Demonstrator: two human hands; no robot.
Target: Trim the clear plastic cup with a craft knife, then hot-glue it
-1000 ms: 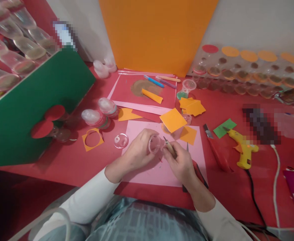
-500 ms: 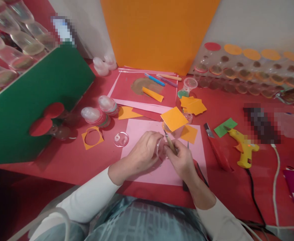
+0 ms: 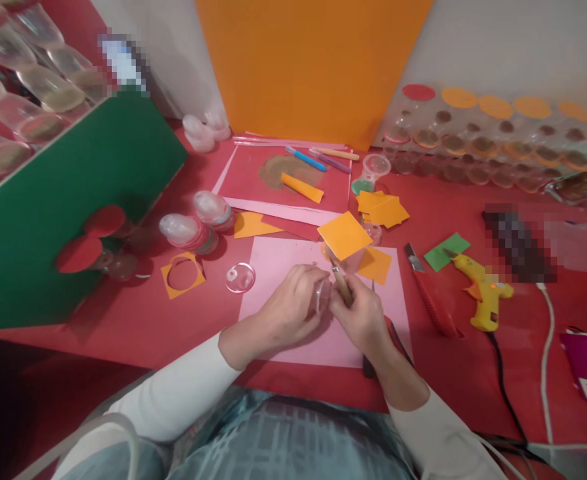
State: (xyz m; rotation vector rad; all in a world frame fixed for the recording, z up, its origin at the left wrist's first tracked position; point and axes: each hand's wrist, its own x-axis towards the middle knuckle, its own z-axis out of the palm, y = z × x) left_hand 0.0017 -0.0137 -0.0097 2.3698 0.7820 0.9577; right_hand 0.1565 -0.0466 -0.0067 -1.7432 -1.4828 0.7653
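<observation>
My left hand (image 3: 296, 303) is closed around a small clear plastic cup (image 3: 322, 295), tilted with its opening partly hidden by the fingers. My right hand (image 3: 361, 313) grips a craft knife (image 3: 342, 285) by its wooden handle, blade pointing up and away, right beside the cup. Both hands are over a pink paper sheet (image 3: 293, 350). Just beyond them an orange paper square (image 3: 345, 236) rests on top of a clear cup. Dark-handled scissors (image 3: 371, 360) lie partly under my right wrist. A clear round lid (image 3: 240, 277) is left of the sheet.
To the right lie a red box cutter (image 3: 434, 300), a yellow glue gun (image 3: 484, 293) with a black cable, and a green paper piece (image 3: 446, 251). A green board (image 3: 73, 220) stands at left. Stacked clear cups (image 3: 186, 233) and a cut-out orange frame (image 3: 201, 277) are nearby.
The view has shifted slightly. The cup has turned a little in my left hand, and the knife in my right hand has moved slightly beside it. Both grips stay the same.
</observation>
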